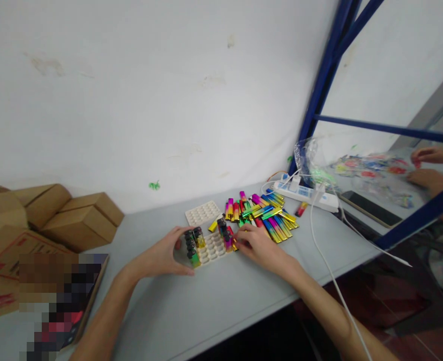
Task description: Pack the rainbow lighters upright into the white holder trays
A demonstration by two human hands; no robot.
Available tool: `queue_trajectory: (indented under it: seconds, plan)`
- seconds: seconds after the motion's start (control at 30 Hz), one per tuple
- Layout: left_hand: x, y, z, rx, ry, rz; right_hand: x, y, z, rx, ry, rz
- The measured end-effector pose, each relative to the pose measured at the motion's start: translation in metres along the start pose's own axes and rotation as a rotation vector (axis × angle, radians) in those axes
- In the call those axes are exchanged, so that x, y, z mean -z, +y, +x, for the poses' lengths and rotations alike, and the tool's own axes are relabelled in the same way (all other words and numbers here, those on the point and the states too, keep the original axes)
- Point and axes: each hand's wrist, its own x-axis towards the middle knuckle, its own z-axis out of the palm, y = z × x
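A white plastic tray [212, 249] with rows of round-cornered holes lies on the table in front of me. Black-topped lighters [192, 245] stand upright along its left end, and a few more lighters [226, 235] stand at its right end. My left hand [161, 254] wraps round the left end of the tray, thumb in front and fingers behind. Bent fingers of my right hand [257, 244] are at the tray's right end, closed on a red and gold lighter [234, 243] that they partly hide. Just behind lies a pile of shiny multicoloured lighters [268, 213].
A second white tray [203, 213] lies behind. Cardboard boxes [82, 220] stand at the left. To the right are a power strip [306, 194] with white cables, a phone [372, 208] and a blue metal frame [321, 70]. Beyond it, another person's hands [430, 165] handle small items.
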Motion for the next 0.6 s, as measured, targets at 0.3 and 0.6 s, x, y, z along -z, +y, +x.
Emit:
queue_trajectory:
  seconds: [0.3,0.6]
  plan:
    - [-0.020,0.006,0.008,-0.053,0.025,-0.047,-0.014,-0.019,-0.007,-0.224,-0.015,-0.266]
    - [-0.019,0.003,0.008,-0.053,0.042,-0.049,0.001,-0.008,0.007,-0.258,-0.006,-0.191]
